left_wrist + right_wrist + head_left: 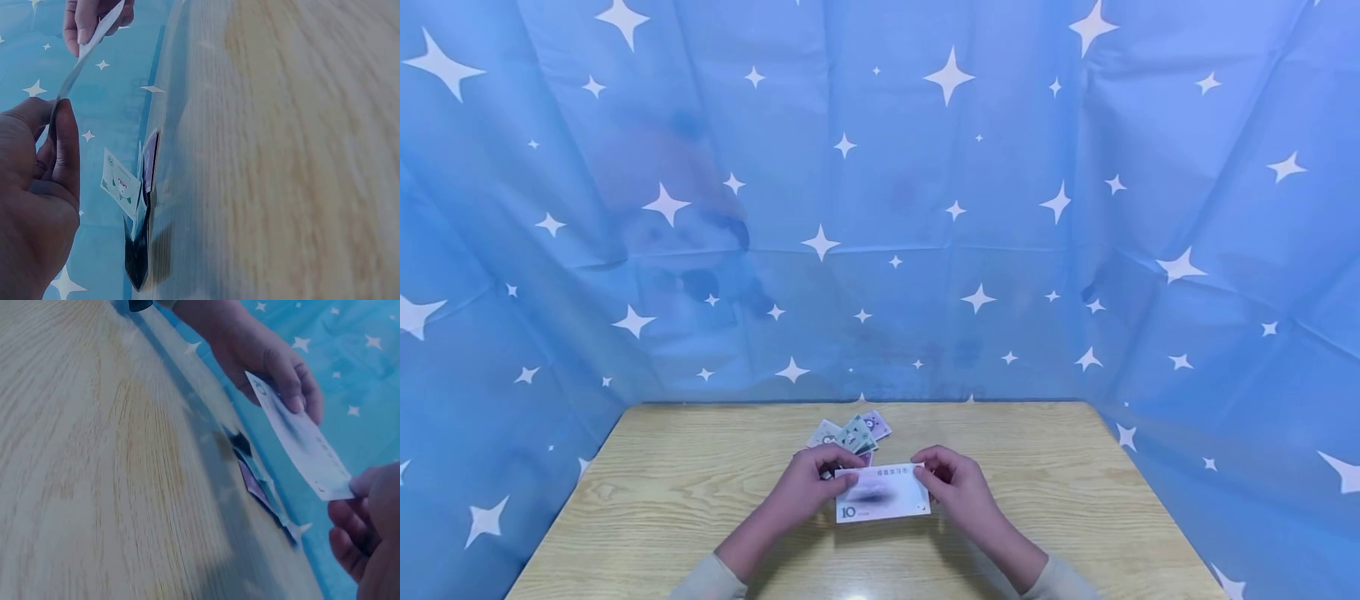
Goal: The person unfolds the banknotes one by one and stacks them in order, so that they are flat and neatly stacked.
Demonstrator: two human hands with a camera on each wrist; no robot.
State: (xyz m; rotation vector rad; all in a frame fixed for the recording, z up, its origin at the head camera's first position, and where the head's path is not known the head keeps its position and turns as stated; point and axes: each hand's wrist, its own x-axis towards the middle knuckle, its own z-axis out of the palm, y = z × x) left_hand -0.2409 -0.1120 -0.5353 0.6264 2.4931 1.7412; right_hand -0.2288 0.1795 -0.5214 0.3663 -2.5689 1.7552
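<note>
A white paper play banknote [887,500] printed with a 10 is stretched between both hands above the table. My left hand [817,485] pinches its left end between thumb and fingers. The upper right corner is pinched by my right hand [957,486]. In the right wrist view the banknote [300,440] hangs tilted, printed face visible, with a blurred dark patch on it. Just behind the hands lie several other notes, among them a green one [855,434] and a purple one [876,424]. A dark folded item [137,265] is at their base, its kind unclear.
The wooden table [685,483] has its back edge against a blue curtain [895,183] with white stars. The curtain also stands along both sides. Light sleeves [711,579] cover the forearms near the front.
</note>
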